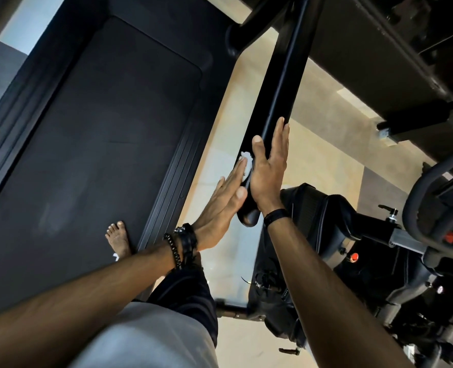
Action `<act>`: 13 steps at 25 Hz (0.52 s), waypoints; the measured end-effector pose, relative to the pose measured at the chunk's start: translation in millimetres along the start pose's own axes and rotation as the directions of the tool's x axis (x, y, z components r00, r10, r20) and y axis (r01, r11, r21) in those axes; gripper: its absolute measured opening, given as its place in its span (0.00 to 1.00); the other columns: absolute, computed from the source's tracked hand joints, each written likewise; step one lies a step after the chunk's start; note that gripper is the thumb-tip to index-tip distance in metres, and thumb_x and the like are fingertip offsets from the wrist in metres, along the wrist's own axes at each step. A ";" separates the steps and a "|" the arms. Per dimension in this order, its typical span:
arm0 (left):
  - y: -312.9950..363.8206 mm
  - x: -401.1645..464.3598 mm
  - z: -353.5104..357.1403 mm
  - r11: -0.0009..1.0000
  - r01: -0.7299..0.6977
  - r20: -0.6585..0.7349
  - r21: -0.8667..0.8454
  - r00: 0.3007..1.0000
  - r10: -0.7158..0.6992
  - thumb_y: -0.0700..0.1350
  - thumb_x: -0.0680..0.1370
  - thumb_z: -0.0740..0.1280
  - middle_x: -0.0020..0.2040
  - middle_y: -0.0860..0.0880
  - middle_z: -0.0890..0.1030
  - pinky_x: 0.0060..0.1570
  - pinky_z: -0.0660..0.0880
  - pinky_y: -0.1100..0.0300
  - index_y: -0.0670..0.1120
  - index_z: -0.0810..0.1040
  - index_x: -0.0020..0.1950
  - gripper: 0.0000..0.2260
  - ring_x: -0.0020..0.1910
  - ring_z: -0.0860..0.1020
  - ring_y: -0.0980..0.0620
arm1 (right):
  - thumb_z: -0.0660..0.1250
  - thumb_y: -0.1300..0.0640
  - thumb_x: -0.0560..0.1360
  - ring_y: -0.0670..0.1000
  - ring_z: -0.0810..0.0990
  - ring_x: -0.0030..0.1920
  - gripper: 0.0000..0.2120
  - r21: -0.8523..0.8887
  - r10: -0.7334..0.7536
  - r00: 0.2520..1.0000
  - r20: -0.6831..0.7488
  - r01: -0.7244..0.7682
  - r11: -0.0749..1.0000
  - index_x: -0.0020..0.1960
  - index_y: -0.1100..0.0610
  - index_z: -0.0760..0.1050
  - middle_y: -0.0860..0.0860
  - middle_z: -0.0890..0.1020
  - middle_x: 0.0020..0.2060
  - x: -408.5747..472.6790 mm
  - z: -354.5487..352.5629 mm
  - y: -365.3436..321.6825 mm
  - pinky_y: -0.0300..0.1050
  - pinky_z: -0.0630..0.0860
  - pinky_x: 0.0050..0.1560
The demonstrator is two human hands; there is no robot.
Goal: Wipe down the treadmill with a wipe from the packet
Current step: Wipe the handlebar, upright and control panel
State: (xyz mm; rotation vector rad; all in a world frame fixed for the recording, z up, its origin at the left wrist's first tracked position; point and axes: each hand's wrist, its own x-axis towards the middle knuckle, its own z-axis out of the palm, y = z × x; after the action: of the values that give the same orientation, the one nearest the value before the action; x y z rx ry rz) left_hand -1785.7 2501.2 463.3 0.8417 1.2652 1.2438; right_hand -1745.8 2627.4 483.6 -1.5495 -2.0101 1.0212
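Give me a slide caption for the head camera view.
Left hand presses a crumpled white wipe against the black treadmill handrail while the right hand steadies it.

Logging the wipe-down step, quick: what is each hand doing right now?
Left hand: open, straight fingers pressing the white wipe against the treadmill handrail.
Right hand: open, flat along the handrail's other side, thumb over the top.

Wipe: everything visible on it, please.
The wipe is a small white crumpled wad, looking like damp tissue. It sits against the inner side of the black handrail, near its rounded end. The left hand presses it there with flat fingers; the right hand lies beside it on the rail. Most of it is hidden between the hands.
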 end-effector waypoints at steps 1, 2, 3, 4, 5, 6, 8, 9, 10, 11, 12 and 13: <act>-9.6 1.7 -1.8 0.999 0.030 -0.012 0.014 0.999 -0.030 0.77 0.74 0.42 0.81 0.64 0.44 0.78 0.36 0.56 0.56 0.43 0.83 0.42 0.77 0.43 0.71 | 0.59 0.49 0.84 0.46 0.45 0.81 0.30 0.000 -0.001 1.000 0.003 0.001 1.000 0.82 0.49 0.50 0.48 0.49 0.82 -1.0 -0.2 -0.8 0.42 0.43 0.75; -16.2 4.7 -5.8 0.995 0.099 -0.014 0.003 0.995 -0.099 0.78 0.73 0.43 0.80 0.64 0.45 0.79 0.37 0.51 0.57 0.43 0.83 0.43 0.75 0.44 0.74 | 0.59 0.49 0.84 0.45 0.45 0.81 0.30 0.004 -0.004 1.000 0.004 0.004 1.000 0.82 0.49 0.50 0.48 0.49 0.82 -2.4 0.0 -1.2 0.42 0.42 0.75; -18.4 7.9 -10.5 0.986 0.168 -0.004 0.001 0.986 -0.168 0.79 0.72 0.42 0.80 0.64 0.45 0.80 0.38 0.48 0.58 0.43 0.82 0.44 0.73 0.44 0.77 | 0.59 0.48 0.84 0.45 0.45 0.81 0.30 0.008 -0.009 1.000 0.003 0.009 1.000 0.82 0.49 0.50 0.48 0.49 0.82 -3.3 -0.4 -1.5 0.42 0.42 0.75; -17.8 9.5 -13.1 0.981 0.195 -0.001 0.020 0.981 -0.195 0.80 0.72 0.42 0.80 0.64 0.45 0.80 0.39 0.48 0.58 0.43 0.82 0.44 0.73 0.43 0.78 | 0.59 0.48 0.84 0.45 0.45 0.80 0.30 0.009 -0.014 1.000 0.003 0.014 1.000 0.82 0.49 0.50 0.48 0.49 0.82 -3.8 -0.5 -1.7 0.41 0.42 0.75; -12.7 9.4 -13.5 0.984 0.169 -0.002 0.057 0.986 -0.169 0.80 0.71 0.42 0.80 0.63 0.45 0.80 0.39 0.50 0.56 0.44 0.83 0.45 0.74 0.42 0.75 | 0.59 0.49 0.84 0.45 0.45 0.80 0.30 0.007 -0.018 1.000 0.003 0.018 1.000 0.82 0.49 0.50 0.48 0.49 0.82 -3.3 -0.3 -1.6 0.41 0.42 0.74; -6.4 9.3 -11.4 0.992 0.110 -0.006 0.067 0.994 -0.110 0.78 0.73 0.41 0.81 0.62 0.45 0.80 0.39 0.53 0.54 0.44 0.83 0.45 0.76 0.41 0.72 | 0.59 0.49 0.84 0.45 0.45 0.80 0.30 0.005 -0.018 1.000 0.001 0.018 1.000 0.82 0.49 0.50 0.48 0.49 0.82 -1.8 -0.3 -0.8 0.40 0.42 0.74; 2.2 6.5 -7.4 0.999 0.031 -0.003 0.028 1.000 -0.030 0.72 0.77 0.42 0.82 0.60 0.45 0.79 0.39 0.58 0.52 0.44 0.83 0.39 0.78 0.41 0.67 | 0.59 0.48 0.84 0.45 0.45 0.80 0.30 -0.001 -0.013 1.000 -0.004 0.013 1.000 0.82 0.49 0.50 0.48 0.50 0.82 0.3 0.0 0.9 0.41 0.42 0.74; -2.1 7.3 -6.4 1.000 0.019 -0.011 0.011 1.000 -0.019 0.69 0.79 0.43 0.82 0.59 0.45 0.79 0.40 0.57 0.52 0.44 0.83 0.37 0.79 0.42 0.67 | 0.59 0.49 0.84 0.45 0.45 0.80 0.30 -0.002 -0.010 1.000 -0.003 0.010 1.000 0.82 0.49 0.50 0.48 0.49 0.82 -0.3 0.2 1.0 0.41 0.42 0.74; -6.6 9.1 -7.2 0.999 0.036 -0.019 -0.005 0.999 -0.036 0.69 0.79 0.43 0.82 0.59 0.46 0.80 0.41 0.55 0.52 0.45 0.83 0.36 0.79 0.43 0.66 | 0.59 0.49 0.84 0.45 0.45 0.81 0.30 0.001 -0.007 1.000 0.001 0.007 1.000 0.82 0.49 0.50 0.48 0.49 0.82 -1.5 0.4 0.3 0.42 0.42 0.75; -9.7 12.8 -9.9 0.996 0.081 -0.025 -0.025 0.996 -0.082 0.72 0.78 0.44 0.82 0.59 0.47 0.80 0.42 0.52 0.52 0.46 0.83 0.39 0.79 0.45 0.66 | 0.59 0.49 0.84 0.45 0.45 0.80 0.30 0.008 -0.005 1.000 0.003 0.005 1.000 0.82 0.48 0.50 0.48 0.49 0.82 -2.2 0.1 -0.4 0.42 0.42 0.75; -9.6 16.4 -13.6 0.989 0.140 -0.031 -0.038 0.989 -0.142 0.77 0.75 0.44 0.82 0.59 0.49 0.81 0.44 0.50 0.52 0.47 0.83 0.44 0.79 0.47 0.66 | 0.59 0.49 0.84 0.45 0.45 0.80 0.30 0.015 -0.005 1.000 0.002 0.005 1.000 0.82 0.48 0.50 0.47 0.49 0.82 -2.6 -0.2 -0.5 0.42 0.42 0.75; -8.2 18.4 -17.0 0.983 0.175 -0.032 -0.046 0.984 -0.177 0.80 0.72 0.46 0.82 0.59 0.50 0.81 0.45 0.50 0.52 0.48 0.83 0.48 0.79 0.48 0.66 | 0.59 0.48 0.84 0.45 0.45 0.80 0.30 0.021 -0.008 1.000 0.001 0.008 1.000 0.82 0.48 0.50 0.47 0.49 0.82 -2.9 -0.3 -0.2 0.42 0.42 0.75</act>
State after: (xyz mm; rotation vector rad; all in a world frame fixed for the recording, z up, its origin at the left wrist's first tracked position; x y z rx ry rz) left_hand -1802.8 2514.6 448.5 0.6642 1.3074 1.1444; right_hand -1744.9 2624.6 484.3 -1.5290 -1.9982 1.0377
